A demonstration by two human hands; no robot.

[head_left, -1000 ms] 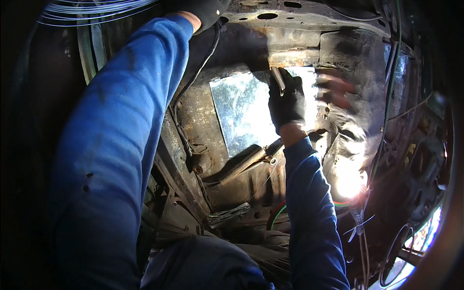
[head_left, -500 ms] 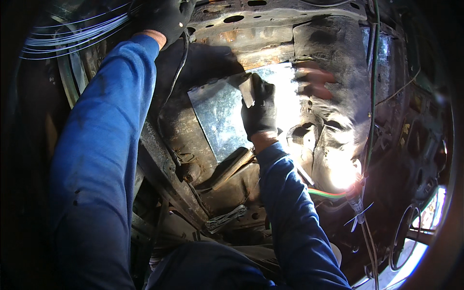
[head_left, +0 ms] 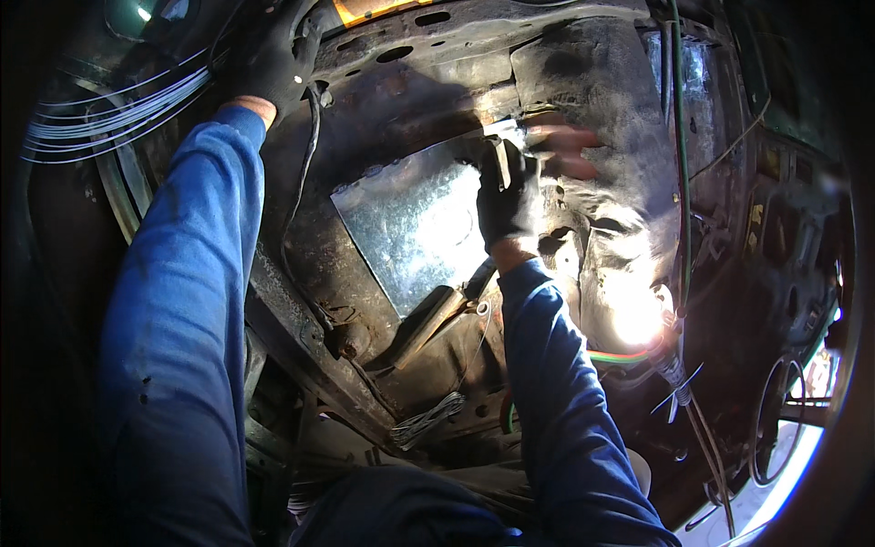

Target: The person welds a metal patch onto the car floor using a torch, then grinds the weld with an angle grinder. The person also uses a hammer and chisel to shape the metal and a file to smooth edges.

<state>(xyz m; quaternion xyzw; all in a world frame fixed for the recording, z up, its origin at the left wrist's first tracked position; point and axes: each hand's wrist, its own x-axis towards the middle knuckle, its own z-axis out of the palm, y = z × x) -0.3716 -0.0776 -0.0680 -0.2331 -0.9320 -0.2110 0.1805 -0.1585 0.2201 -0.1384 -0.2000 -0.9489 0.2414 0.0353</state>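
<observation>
A shiny rectangular metal sheet (head_left: 387,232) lies on a worn, rusty vehicle floor panel. My right hand (head_left: 510,205), in a black glove, is over its right edge, closed around a flat, pale, narrow piece (head_left: 503,164) whose kind I cannot make out. My left hand (head_left: 272,68), also in a black glove, is at the upper left, by the dark body edge; its fingers are mostly lost in shadow. A tool with a wooden handle (head_left: 430,328) lies at the sheet's lower corner, partly in shadow. Reddish finger-shaped streaks (head_left: 563,146) show beyond my right hand.
A glaring lamp (head_left: 638,319) shines at the right, beside a red and green cable (head_left: 622,356). Thin pale wires (head_left: 128,105) bunch at the upper left. A coil of wire (head_left: 428,421) lies below the sheet. A long metal rail (head_left: 305,328) runs along the left.
The view has shifted, moving the panel leftward in the picture. My right hand has moved right across the sheet with the flat piece, uncovering more of its middle. My left hand stays by the body edge.
</observation>
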